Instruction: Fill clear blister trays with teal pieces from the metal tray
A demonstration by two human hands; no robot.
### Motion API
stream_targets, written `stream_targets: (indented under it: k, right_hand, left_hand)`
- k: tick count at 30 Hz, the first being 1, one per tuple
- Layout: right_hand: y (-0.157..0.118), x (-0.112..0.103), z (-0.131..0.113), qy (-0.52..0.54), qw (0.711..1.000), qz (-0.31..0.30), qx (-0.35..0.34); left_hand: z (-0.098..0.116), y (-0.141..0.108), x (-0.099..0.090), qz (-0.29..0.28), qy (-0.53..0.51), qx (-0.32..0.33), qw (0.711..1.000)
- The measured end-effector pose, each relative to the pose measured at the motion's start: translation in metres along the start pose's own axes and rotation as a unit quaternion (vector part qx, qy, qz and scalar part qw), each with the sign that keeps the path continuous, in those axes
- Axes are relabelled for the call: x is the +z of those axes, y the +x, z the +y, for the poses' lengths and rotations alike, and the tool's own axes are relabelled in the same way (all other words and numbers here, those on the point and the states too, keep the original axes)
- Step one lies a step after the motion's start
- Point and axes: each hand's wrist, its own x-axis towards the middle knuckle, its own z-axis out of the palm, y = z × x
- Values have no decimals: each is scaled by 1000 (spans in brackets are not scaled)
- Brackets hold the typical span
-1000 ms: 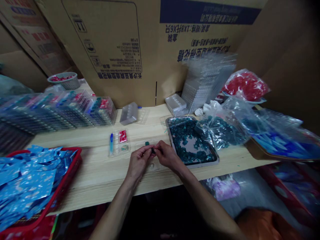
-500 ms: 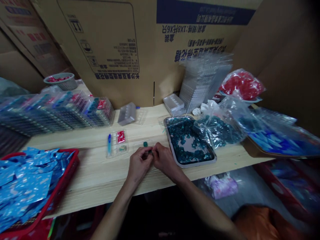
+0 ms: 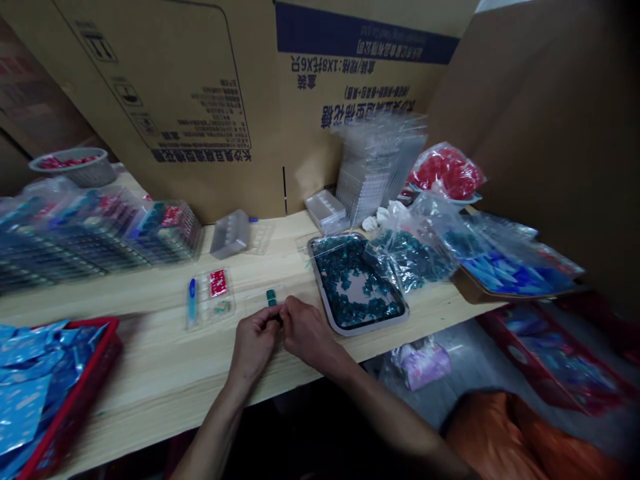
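- Our left hand (image 3: 254, 344) and right hand (image 3: 309, 335) stay close together, fingers curled and meeting, both pinching a small dark piece (image 3: 275, 319). The fingers hide most of it, so we cannot tell its shape.
- Just ahead of the fingertips, a small green block (image 3: 271, 298) lies on a clear plastic tray (image 3: 260, 301), untouched, as in the earlier frame.
- Ahead and left of our left hand is a clear blister tray (image 3: 210, 300) holding a blue-handled tool (image 3: 191, 303).
- Right of our right hand, a metal tray (image 3: 323, 287) holds loose teal pieces, with a plastic bag of teal pieces (image 3: 410, 260) beyond it.
- Far left of our hands sits a red basket (image 3: 90, 360) of blue foil packets, now cut off further by the frame edge: everything has slid left in view since our head turned.
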Motion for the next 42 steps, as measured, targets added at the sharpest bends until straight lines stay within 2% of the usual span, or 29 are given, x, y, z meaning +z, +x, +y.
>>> stream_targets:
  k: [3, 6, 9, 10, 12, 14, 16, 18, 21, 25, 28, 30, 32, 34, 36, 38, 42]
  right_hand:
    - [1, 1, 4, 16, 999, 28, 16]
    - [5, 1, 13, 48, 998, 33, -14]
    - [12, -9, 30, 64, 997, -3, -52]
    - [15, -15, 38, 41, 998, 2, -37]
    - [19, -30, 58, -61, 997, 40, 38]
    - [22, -43, 79, -196, 972, 59, 112]
    - [22, -51, 99, -286, 948, 27, 140]
    - [21, -53, 112, -320, 938, -15, 134]
    - [19, -52, 121, -307, 943, -36, 124]
    - [18, -54, 125, -221, 969, 9, 112]
    - [17, -54, 121, -118, 987, 43, 96]
    - [16, -50, 111, -26, 996, 43, 73]
    - [13, -42, 96, 61, 997, 31, 28]
    - [10, -31, 77, 109, 994, 25, -22]
    - [8, -20, 58, 118, 990, 32, -70]
    - [6, -11, 44, 115, 986, 43, -113]
    - [5, -3, 27, 107, 983, 25, -145]
  left_hand:
    - [3, -2, -2, -13, -116, -45, 992]
    - [9, -4, -8, -32, -236, -123, 963]
    - [10, -1, -21, -14, -242, -150, 958]
    - [8, 2, -27, 4, -222, -137, 965]
    - [3, 7, -42, 50, -149, -86, 984]
    - [-3, 11, -54, 84, -36, -21, 996]
    - [-8, 15, -58, 81, 90, 55, 991]
    - [-11, 17, -54, 52, 191, 144, 969]
    - [-15, 22, -39, -3, 290, 238, 927]
    - [-24, 29, -27, -72, 384, 247, 887]
    - [-30, 31, -27, -89, 391, 243, 883]
    - [-29, 27, -26, -71, 356, 244, 899]
    - [-22, 21, -21, -25, 280, 229, 932]
    - [-12, 13, -13, 12, 151, 163, 975]
    - [-1, 7, -3, 8, 2, 61, 998]
    - [7, 4, 6, 2, -112, -12, 994]
    - [13, 4, 9, 35, -220, -64, 973]
